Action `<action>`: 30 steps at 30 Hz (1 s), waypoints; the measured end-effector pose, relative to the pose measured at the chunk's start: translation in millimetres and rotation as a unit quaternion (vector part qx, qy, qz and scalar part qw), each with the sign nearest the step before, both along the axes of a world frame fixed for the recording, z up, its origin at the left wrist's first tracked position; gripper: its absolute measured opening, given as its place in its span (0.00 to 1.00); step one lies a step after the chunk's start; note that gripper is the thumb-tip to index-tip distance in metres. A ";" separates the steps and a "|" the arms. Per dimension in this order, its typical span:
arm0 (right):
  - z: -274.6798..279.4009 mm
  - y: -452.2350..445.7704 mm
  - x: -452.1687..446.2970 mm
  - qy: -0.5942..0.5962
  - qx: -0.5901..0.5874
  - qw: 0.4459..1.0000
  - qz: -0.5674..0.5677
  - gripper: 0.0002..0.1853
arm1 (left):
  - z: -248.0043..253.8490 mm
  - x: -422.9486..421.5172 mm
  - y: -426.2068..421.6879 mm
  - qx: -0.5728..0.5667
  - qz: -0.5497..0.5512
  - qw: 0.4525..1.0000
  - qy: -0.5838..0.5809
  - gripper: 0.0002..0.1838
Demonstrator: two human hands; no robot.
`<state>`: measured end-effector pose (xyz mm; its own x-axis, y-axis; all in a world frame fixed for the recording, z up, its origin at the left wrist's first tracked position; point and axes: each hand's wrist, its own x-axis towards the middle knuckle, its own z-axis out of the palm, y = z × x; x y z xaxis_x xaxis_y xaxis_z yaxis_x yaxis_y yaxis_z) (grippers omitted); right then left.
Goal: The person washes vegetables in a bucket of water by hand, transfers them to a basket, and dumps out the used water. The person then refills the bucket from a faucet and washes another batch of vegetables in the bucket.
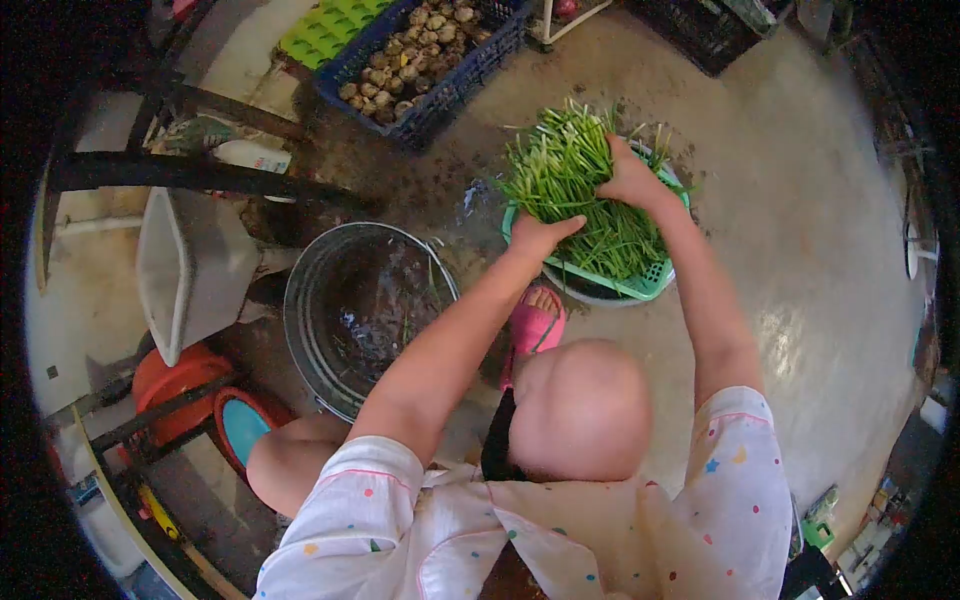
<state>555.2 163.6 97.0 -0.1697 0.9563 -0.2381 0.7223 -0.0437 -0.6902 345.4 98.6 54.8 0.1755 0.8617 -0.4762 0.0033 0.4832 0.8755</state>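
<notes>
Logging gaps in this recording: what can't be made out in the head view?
Head view:
Left hand: most fingers hidden by greens.
Basket: floor hidden under the greens.
Bucket: lower-right rim hidden behind the left forearm.
Blue crate: far end past the top edge.
White bottle: lettering too small to read.

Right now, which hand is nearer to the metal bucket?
Left. The left hand holds the greens on the side toward the metal bucket; the right hand holds their other side, farther away.
</notes>
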 end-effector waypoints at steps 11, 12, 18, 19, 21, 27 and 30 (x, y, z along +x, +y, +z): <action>42.3 -79.7 12.9 -0.049 0.099 0.994 -0.013 0.49 | 26.5 -15.8 -18.6 -0.097 -0.005 0.989 -0.109 0.22; 45.6 -91.9 11.7 -0.084 0.144 0.986 -0.031 0.46 | 39.4 -18.9 -18.7 -0.139 -0.015 0.981 -0.131 0.21; 53.4 -160.5 -17.1 -0.079 0.272 0.957 -0.062 0.28 | 69.0 -33.7 -14.0 -0.189 -0.029 0.980 -0.062 0.20; 50.3 -169.1 -23.9 -0.080 0.260 0.962 0.012 0.27 | 68.7 -35.4 -13.8 -0.190 -0.022 0.980 -0.057 0.19; 47.2 -179.7 -41.8 -0.083 0.247 0.962 0.086 0.27 | 68.1 -35.2 -15.1 -0.192 -0.017 0.980 -0.053 0.18; 12.8 -164.7 -65.2 0.057 0.200 0.974 0.092 0.07 | 64.2 -38.0 -13.7 -0.216 -0.041 0.975 -0.017 0.20; 17.2 -146.5 -41.5 0.139 0.164 0.968 -0.132 0.08 | 60.5 -46.3 -13.1 -0.218 -0.056 0.974 -0.005 0.21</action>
